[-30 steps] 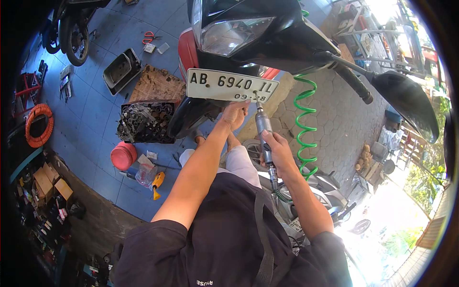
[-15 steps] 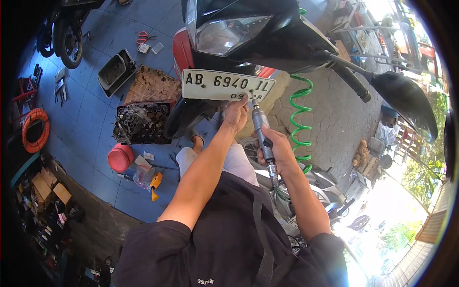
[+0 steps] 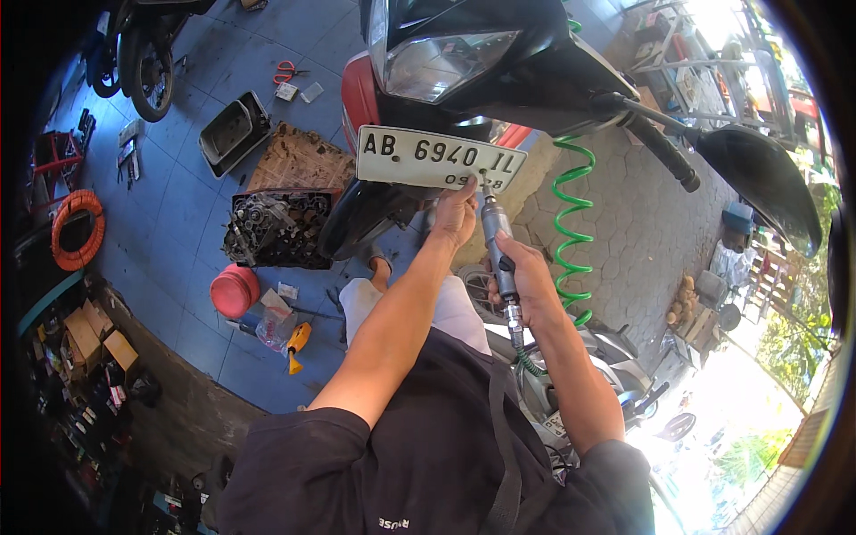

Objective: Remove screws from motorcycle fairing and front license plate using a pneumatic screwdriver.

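A white number plate (image 3: 428,166) with black characters sits on the front of a black and red motor scooter (image 3: 508,89), below its headlight. My left hand (image 3: 457,217) grips the plate's lower edge with closed fingers, one fingertip beside the right-hand bolt (image 3: 482,171). Wrapped round a silver-grey air ratchet (image 3: 501,252) is my right hand (image 3: 532,278). The tool points up toward that bolt, its tip at the plate; whether it is seated on the bolt I cannot tell. A hose fitting joins the tool's lower end.
A green coiled air hose (image 3: 571,227) hangs to the right. Left of the front wheel, a crate of greasy engine parts (image 3: 276,230) stands beside cardboard (image 3: 299,160), a black tray (image 3: 234,134) and a red container (image 3: 234,291). The scooter's mirror (image 3: 758,183) juts out at right.
The whole view has shifted slightly, so the scene sits further right. Both hands stay at the plate, and the air ratchet remains near the right-hand bolt.
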Tool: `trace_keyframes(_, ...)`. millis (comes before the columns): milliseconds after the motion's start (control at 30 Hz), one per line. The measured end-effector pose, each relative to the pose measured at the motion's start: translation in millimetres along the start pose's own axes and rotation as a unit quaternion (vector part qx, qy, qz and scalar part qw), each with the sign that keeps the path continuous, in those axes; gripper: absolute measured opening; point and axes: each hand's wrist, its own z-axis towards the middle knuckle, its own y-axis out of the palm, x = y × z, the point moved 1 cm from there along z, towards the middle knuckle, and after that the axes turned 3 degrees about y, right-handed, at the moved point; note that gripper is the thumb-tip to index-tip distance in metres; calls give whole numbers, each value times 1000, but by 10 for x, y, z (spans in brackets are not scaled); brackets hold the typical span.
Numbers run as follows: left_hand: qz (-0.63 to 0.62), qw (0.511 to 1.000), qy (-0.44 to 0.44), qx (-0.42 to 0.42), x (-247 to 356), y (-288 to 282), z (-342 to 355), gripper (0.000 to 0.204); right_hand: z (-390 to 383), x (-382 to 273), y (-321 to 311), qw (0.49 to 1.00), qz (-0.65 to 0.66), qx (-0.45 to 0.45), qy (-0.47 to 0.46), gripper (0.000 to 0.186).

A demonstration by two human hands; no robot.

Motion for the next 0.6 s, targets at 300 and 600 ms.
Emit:
trace_keyframes(300, -16, 999, -28, -33, 70, -11, -3, 17, 19, 4, -25, 999, 20, 2, 24, 39)
trace_keyframes(600, -11, 1000, -4, -17, 14, -61, 46, 14, -24, -37, 47, 999, 23, 11, 25, 38)
